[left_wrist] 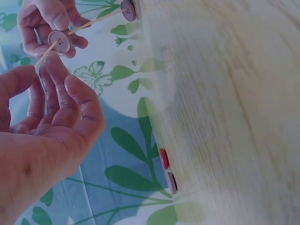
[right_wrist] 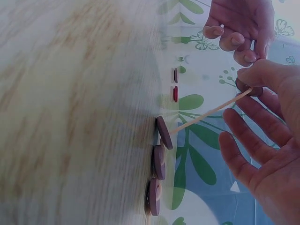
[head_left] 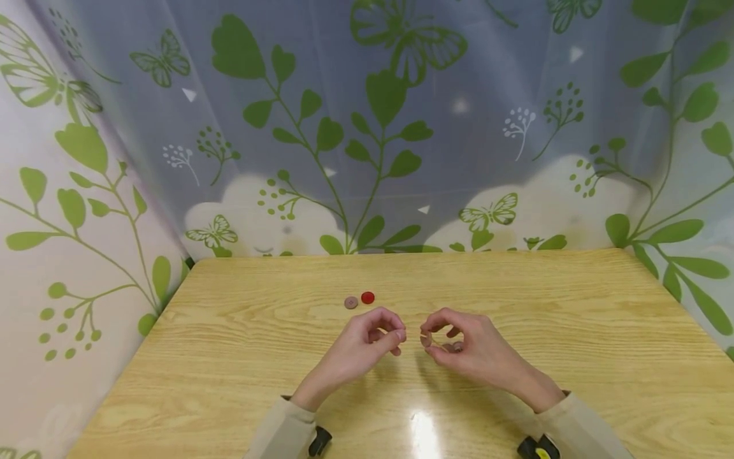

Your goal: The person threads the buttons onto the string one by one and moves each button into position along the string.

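Observation:
A pale cord (right_wrist: 211, 112) runs through several brown buttons. My right hand (head_left: 476, 344) pinches one brown button (left_wrist: 60, 42) between thumb and fingers. The cord passes through that button. At its tip, the cord end lies between the thumb and forefinger of my left hand (head_left: 369, 341), a short gap to the left of the right hand. More threaded buttons (right_wrist: 159, 161) hang or rest low beneath the right hand, close to the tabletop. In the head view they are partly hidden behind the right hand's fingers.
A red button (head_left: 367, 298) and a loose brown button (head_left: 351, 303) lie side by side on the wooden table (head_left: 258, 382), beyond the left hand. A leaf-patterned curtain (head_left: 321, 191) hangs along the table's far edge and sides.

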Demonstrator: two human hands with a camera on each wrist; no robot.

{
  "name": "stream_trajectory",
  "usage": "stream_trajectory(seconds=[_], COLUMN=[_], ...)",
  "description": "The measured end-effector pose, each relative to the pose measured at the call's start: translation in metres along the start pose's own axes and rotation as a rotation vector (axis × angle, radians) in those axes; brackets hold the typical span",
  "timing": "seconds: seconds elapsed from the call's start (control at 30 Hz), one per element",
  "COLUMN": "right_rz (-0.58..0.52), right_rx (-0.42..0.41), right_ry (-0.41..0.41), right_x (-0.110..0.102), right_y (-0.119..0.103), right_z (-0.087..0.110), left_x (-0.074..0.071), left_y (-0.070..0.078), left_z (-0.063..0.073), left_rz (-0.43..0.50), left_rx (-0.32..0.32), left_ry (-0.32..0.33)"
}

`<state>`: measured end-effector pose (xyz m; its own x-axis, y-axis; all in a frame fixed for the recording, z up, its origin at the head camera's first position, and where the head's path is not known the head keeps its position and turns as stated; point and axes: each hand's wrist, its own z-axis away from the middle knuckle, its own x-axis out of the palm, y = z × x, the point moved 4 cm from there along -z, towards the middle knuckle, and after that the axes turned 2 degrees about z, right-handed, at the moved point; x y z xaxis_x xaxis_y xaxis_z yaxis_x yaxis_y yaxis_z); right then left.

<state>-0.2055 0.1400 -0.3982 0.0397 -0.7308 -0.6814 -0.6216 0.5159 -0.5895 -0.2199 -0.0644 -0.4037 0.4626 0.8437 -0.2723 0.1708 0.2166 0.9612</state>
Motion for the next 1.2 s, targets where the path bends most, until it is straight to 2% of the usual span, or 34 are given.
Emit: stream_trajectory(seconds=[0.77,1.2], right_rz=[-0.032,-0.05], right_rx=[0.066,0.081], right_ry=[-0.124,-0.147], right_x=[0.008,0.009], right_y=[0.01,0.012], right_z=[0.0,0.002], left_x=[-0.002,-0.003], left_y=[-0.001,-0.003], left_z=[0.001,0.002], left_rz=[0.005,0.019], left_rx=[-0.006,-0.017], left_ry=[0.009,0.002])
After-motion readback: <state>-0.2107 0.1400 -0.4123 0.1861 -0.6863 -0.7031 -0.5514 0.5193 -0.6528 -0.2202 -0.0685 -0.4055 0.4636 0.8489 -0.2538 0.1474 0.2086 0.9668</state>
